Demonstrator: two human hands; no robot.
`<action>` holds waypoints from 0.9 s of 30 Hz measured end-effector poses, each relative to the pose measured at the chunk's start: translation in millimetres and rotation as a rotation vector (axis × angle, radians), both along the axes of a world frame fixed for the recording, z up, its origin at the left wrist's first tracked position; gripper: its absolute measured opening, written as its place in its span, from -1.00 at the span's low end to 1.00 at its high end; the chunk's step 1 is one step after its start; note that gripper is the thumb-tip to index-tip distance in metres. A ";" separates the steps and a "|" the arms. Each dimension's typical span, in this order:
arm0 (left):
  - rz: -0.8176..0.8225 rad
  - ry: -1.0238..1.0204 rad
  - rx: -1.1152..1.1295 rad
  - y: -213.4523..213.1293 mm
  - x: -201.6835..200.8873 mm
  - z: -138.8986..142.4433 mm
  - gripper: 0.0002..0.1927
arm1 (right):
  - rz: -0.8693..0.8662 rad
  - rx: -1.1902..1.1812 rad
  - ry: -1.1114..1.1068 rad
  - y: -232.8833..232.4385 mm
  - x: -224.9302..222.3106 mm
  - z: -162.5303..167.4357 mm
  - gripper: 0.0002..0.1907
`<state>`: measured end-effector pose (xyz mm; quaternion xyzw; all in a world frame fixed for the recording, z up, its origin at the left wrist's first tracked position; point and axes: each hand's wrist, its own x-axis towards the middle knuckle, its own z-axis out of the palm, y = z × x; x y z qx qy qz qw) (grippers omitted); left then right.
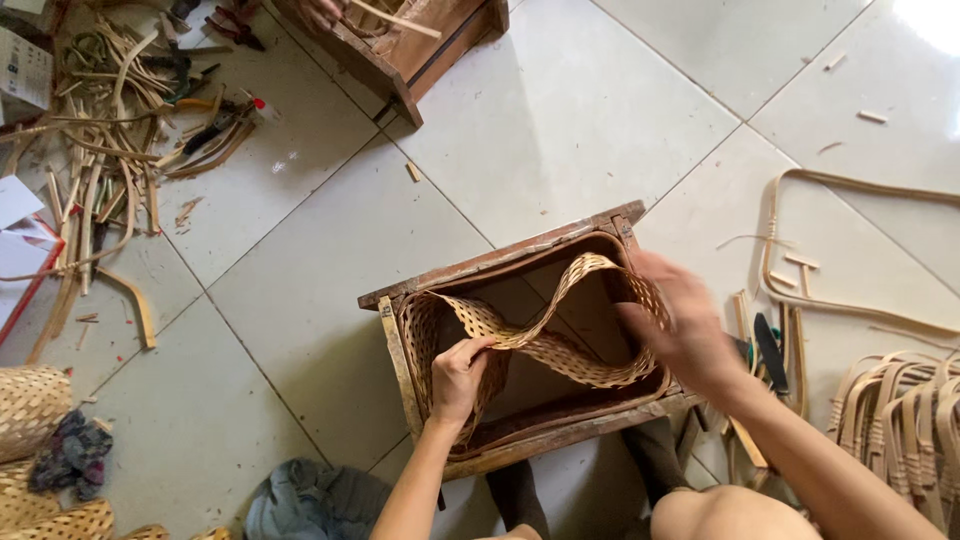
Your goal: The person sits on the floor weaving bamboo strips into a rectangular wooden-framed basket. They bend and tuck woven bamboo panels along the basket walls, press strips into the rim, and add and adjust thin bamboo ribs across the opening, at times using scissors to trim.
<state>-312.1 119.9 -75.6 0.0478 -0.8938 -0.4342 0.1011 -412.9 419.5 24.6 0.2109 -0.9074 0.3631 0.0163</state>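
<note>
**Woven strip seated in wooden mould, both hands engaged**

Below the head camera, on the pale tiled floor [300,290], stands a rectangular, open-topped wooden box frame [500,262] with worn brown walls. Inside it lies a long, tan, open-weave bamboo strip [560,345]. The strip lines the inner walls of the frame and folds inward in a wavy loop across the middle.

Left hand [460,378]: positioned at the near-left inner side of the frame. Its fingers are closed on the upper edge of the woven strip, with the thumb on the outer face.

Right hand [680,325]: positioned at the right inner wall of the frame. The hand is blurred; its fingers appear spread and curled over the strip's edge, touching it. A firm grip cannot be confirmed.

Surroundings:
- Far left: a loose pile of split bamboo slats [110,110] scattered on the floor.
- Top centre: a second wooden frame [420,45], partly out of view.
- Right: a bent bamboo hoop of rounded rectangular shape [800,300], lying flat.
- Near right: a stack of curved bamboo handles [900,410].
- Near left: finished woven basketwork [30,405], with a dark crumpled cloth [75,450] just beside it.
</note>
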 end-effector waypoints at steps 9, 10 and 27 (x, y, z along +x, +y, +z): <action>0.012 0.037 -0.069 14.1 10.7 -7.7 -0.78 | 0.140 0.143 -0.134 13.3 26.6 -72.5 -0.30; 0.005 0.034 -0.097 17.4 8.5 -12.2 -0.80 | 0.148 0.148 -0.117 8.1 23.0 -85.7 -0.30; -0.234 -0.501 -0.082 69.8 22.4 -28.4 -0.35 | 0.044 0.630 -0.134 -13.8 -4.1 -173.6 -0.49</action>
